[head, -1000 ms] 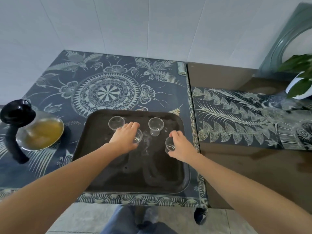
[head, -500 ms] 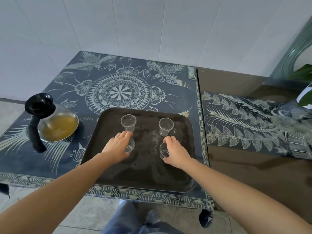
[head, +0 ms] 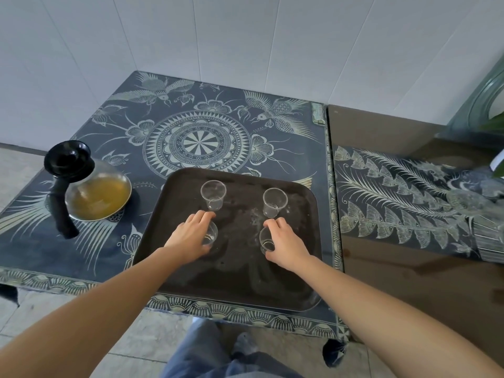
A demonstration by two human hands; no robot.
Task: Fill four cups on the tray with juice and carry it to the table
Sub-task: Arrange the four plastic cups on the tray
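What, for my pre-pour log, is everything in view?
table: 1, dark blue patterned, centre
tray: 1, dark brown, on table, near edge
far cups: 2, clear, empty, back of tray
near-left cup: 1, clear, on tray
near-right cup: 1, clear, on tray
jug: 1, glass, black top, amber juice, left of tray
side table: 1, brown, right
runner: 1, dark patterned, on side table
plant: 1, green, right edge
left hand: grips near-left cup
right hand: grips near-right cup

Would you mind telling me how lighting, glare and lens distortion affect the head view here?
Head view: soft, even light, faint shadows; the wide-angle lens bows the seams of the tiled wall; the glossy brown tabletop shows reflections; the left hand and right hand half hide the clear near left cup and near right cup on the dark tray.
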